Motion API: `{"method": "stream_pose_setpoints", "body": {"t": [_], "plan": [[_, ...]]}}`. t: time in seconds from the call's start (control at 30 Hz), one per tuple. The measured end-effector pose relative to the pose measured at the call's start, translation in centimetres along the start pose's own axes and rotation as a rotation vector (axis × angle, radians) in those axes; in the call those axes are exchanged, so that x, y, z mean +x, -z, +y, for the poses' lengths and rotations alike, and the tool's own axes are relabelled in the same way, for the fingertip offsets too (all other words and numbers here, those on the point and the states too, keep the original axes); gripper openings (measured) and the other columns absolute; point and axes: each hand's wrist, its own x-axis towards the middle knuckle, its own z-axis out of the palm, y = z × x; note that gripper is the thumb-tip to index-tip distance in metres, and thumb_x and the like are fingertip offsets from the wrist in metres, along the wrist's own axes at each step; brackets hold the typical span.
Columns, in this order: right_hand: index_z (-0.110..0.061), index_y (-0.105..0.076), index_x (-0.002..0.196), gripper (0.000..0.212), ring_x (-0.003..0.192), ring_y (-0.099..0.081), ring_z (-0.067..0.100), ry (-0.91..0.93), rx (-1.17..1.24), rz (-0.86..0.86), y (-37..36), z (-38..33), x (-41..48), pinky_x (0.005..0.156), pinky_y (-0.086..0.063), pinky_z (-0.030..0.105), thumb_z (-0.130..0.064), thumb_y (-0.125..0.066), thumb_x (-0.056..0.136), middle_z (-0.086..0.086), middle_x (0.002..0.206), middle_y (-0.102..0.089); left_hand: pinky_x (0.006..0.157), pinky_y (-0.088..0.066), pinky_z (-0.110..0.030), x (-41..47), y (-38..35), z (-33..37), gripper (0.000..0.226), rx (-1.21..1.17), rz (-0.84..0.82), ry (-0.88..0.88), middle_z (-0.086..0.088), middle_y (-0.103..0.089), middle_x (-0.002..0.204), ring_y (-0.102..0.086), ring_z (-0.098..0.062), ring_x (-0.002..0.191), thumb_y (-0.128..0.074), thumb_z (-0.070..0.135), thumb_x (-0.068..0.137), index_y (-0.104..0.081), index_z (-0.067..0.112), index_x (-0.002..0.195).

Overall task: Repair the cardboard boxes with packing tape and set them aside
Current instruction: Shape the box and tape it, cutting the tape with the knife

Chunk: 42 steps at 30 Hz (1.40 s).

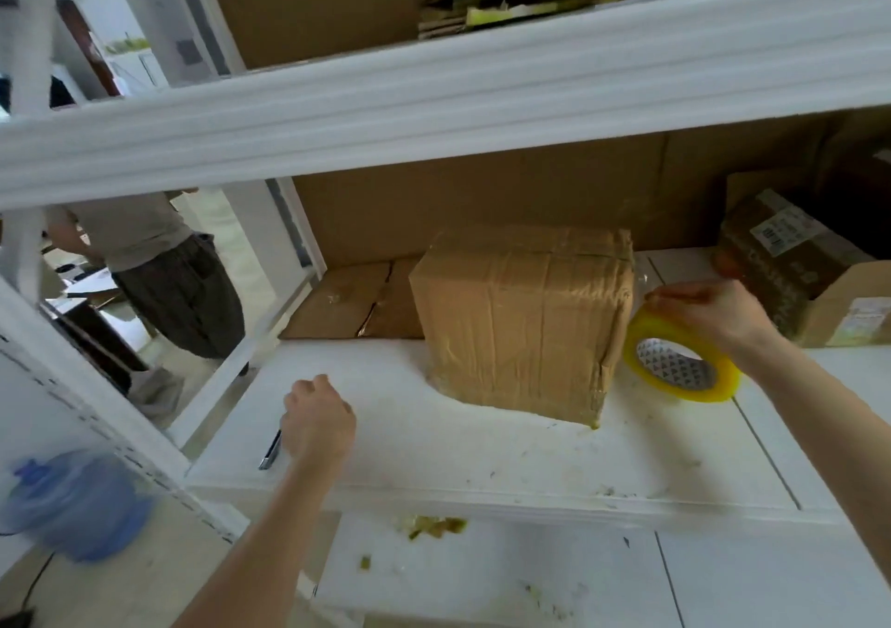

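Note:
A brown cardboard box point(523, 324), wrapped in clear tape, stands on the white shelf point(482, 454) at its middle. Just right of the box, my right hand point(708, 312) grips a yellow roll of packing tape point(680, 362) by its upper edge; the roll touches the box's right side. My left hand point(318, 418) is at the shelf's front left, fingers curled over a small metal cutter point(270, 451) that lies on the shelf; only the cutter's end shows.
A flattened cardboard piece point(357, 302) lies behind the box at the left. More boxes point(790, 261) stand at the right. A white shelf beam point(434, 111) crosses overhead. Another person point(159, 271) stands beyond the rack at left. A blue water jug point(72, 502) is lower left.

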Motion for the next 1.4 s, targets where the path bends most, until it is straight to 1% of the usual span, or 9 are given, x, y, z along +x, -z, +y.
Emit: {"method": "stream_pose_setpoints", "body": {"t": [0.13,0.23,0.43,0.5,0.67,0.77,0.83,1.0,1.4], "plan": [[-0.040,-0.069,0.088,0.004,0.089,-0.056,0.021,-0.020,0.025,0.037,-0.4,0.0,-0.2,0.081,-0.044,0.032,-0.039,-0.065,0.089,-0.001,0.098,-0.065,0.093,-0.042,-0.039,1.8,-1.1,-3.9,0.039,0.141,-0.123,0.124,-0.011,-0.043,0.134,-0.042,-0.027,0.123,-0.032,0.017,0.097,-0.040,0.012,0.135],[-0.039,-0.069,0.089,0.004,0.092,-0.059,0.023,-0.028,0.026,0.049,-0.6,-0.2,-0.4,0.084,-0.047,0.035,-0.038,-0.065,0.089,0.000,0.099,-0.067,0.087,-0.045,-0.036,2.1,-1.7,-5.6,0.037,0.196,-0.116,0.081,-0.009,-0.046,0.129,-0.046,-0.025,0.117,-0.032,0.015,0.098,-0.042,0.014,0.133],[-0.046,-0.065,0.072,0.014,0.090,-0.061,0.020,-0.038,-0.001,0.058,-0.7,-0.8,-0.8,0.087,-0.050,0.035,-0.044,-0.065,0.086,-0.006,0.096,-0.069,0.079,-0.047,-0.042,0.5,-0.3,-3.7,0.034,-0.151,-0.055,0.031,-0.019,-0.052,0.114,-0.055,-0.034,0.098,-0.037,0.007,0.098,-0.052,0.004,0.128],[-0.045,-0.068,0.077,0.009,0.091,-0.062,0.020,-0.034,-0.003,0.057,-0.7,-0.7,-0.9,0.087,-0.052,0.036,-0.048,-0.065,0.084,-0.006,0.098,-0.070,0.068,-0.048,-0.040,-1.5,1.3,-1.0,0.033,-0.360,0.075,-0.078,-0.020,-0.055,0.104,-0.056,-0.030,0.080,-0.041,0.004,0.097,-0.054,-0.002,0.127],[-0.047,-0.066,0.079,0.012,0.083,-0.062,0.017,-0.018,-0.055,0.097,0.0,-0.4,-1.3,0.074,-0.052,0.033,-0.057,-0.061,0.083,-0.011,0.091,-0.068,0.052,-0.038,-0.010,-8.7,9.0,8.7,0.037,-0.614,0.463,-0.637,-0.001,-0.053,0.094,-0.047,-0.005,0.061,-0.051,-0.001,0.091,-0.056,0.000,0.127],[-0.049,-0.066,0.078,0.013,0.076,-0.058,0.017,-0.006,-0.116,0.123,1.2,-0.3,-1.7,0.065,-0.047,0.028,-0.060,-0.060,0.082,-0.012,0.084,-0.064,0.066,-0.052,-0.021,-12.8,12.4,16.0,0.043,-0.602,0.259,-0.816,0.006,-0.052,0.104,-0.057,-0.009,0.075,-0.046,0.010,0.096,-0.049,0.014,0.138],[-0.049,-0.068,0.078,0.016,0.074,-0.057,0.019,-0.010,-0.170,0.154,2.0,-0.4,-1.9,0.062,-0.045,0.027,-0.062,-0.059,0.081,-0.009,0.083,-0.062,0.077,-0.051,-0.034,-14.5,12.9,20.6,0.049,-0.480,0.154,-0.785,0.001,-0.050,0.116,-0.060,-0.021,0.091,-0.043,0.008,0.097,-0.040,0.021,0.144],[-0.041,-0.073,0.097,0.029,0.072,-0.059,0.020,0.033,-0.299,0.164,3.6,-0.8,-2.2,0.057,-0.047,0.026,-0.060,-0.053,0.087,-0.007,0.081,-0.063,0.081,-0.048,-0.037,-15.1,12.5,27.5,0.049,-0.139,0.037,-0.698,-0.009,-0.051,0.122,-0.057,-0.030,0.107,-0.042,-0.002,0.093,-0.047,0.017,0.137],[-0.038,-0.072,0.102,0.027,0.086,-0.063,0.023,0.077,-0.335,0.096,5.2,-0.9,-2.2,0.074,-0.057,0.036,-0.049,-0.050,0.092,-0.004,0.097,-0.069,0.079,-0.049,-0.032,-14.7,10.6,29.7,0.045,-0.008,0.067,-0.677,-0.010,-0.053,0.123,-0.059,-0.027,0.104,-0.045,0.000,0.093,-0.052,0.017,0.134]]}}
